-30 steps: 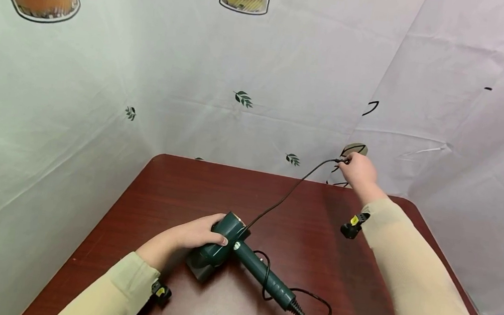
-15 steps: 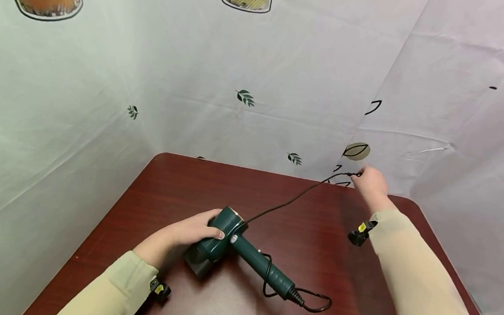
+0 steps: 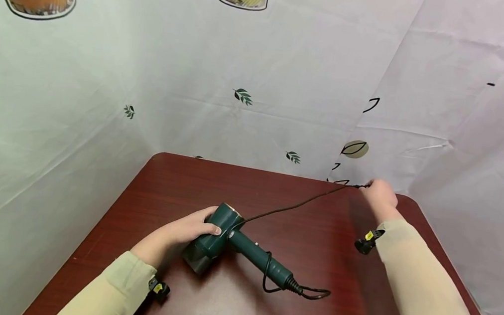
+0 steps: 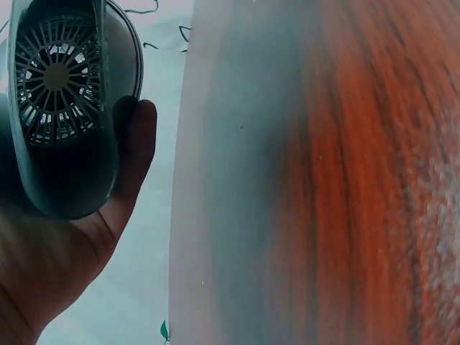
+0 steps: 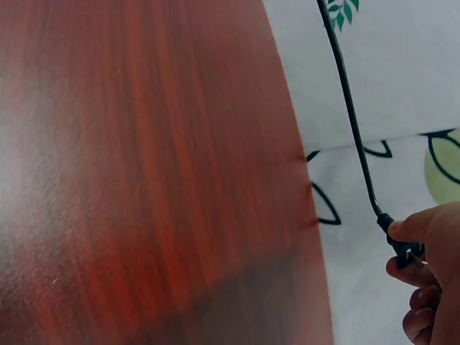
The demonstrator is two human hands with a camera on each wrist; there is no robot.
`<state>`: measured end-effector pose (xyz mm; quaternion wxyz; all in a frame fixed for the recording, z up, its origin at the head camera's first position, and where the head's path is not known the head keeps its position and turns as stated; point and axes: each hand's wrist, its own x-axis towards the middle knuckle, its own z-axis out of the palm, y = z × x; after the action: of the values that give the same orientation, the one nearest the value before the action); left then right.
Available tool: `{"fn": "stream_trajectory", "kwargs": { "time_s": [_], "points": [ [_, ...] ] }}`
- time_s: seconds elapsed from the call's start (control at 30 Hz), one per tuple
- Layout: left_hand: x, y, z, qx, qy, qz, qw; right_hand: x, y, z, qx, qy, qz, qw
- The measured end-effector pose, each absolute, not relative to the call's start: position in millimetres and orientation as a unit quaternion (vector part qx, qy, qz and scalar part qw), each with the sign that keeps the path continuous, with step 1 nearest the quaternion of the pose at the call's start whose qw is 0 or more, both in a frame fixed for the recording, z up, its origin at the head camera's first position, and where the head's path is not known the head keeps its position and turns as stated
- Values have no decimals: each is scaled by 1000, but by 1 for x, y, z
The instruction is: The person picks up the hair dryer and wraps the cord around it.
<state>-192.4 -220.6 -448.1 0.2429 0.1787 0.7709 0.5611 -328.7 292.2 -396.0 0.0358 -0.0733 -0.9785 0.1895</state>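
Note:
My left hand [image 3: 186, 233] grips the barrel of a dark green hair dryer [image 3: 247, 248], thumb across its top. The dryer's handle slants down to the right, with a loop of black cord [image 3: 294, 207] around its lower end. In the left wrist view the flat nozzle [image 4: 68, 180] faces the camera, a round grille showing inside it. Over the table's far right, my right hand [image 3: 380, 194] pinches the plug end [image 5: 401, 243] of the cord between thumb and fingers; the prongs are largely hidden. From there the cord runs in a nearly straight slope to the dryer.
A reddish-brown wooden table [image 3: 187, 182] with rounded corners lies under both hands. White cloth walls [image 3: 304, 72] printed with leaves and potted plants stand around its back and sides. A small black camera [image 3: 367, 241] sits on the right wrist, another [image 3: 159, 289] on the left.
My right hand has moved right and lower with the plug end, drawing the cord flatter and straighter. My left hand and the hair dryer have shifted slightly left and up in view.

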Motion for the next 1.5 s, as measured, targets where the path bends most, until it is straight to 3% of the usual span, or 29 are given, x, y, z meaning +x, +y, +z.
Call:
{"fn": "stream_trajectory", "kwargs": {
  "time_s": [0.63, 1.0, 1.27, 1.5],
  "points": [
    [-197, -230, -456, 134, 751, 613, 204, -311, 316, -424, -106, -977, 179, -36],
    [-199, -230, -456, 47, 725, 667, 162, -303, 321, -447, 41, -979, 195, -35],
    [-203, -229, -454, -1, 724, 680, 116, -296, 323, -450, 84, -969, 233, -10],
    [-205, -228, -454, -36, 729, 678, 87, -283, 329, -448, 101, -956, 274, -20]
  ]
}}
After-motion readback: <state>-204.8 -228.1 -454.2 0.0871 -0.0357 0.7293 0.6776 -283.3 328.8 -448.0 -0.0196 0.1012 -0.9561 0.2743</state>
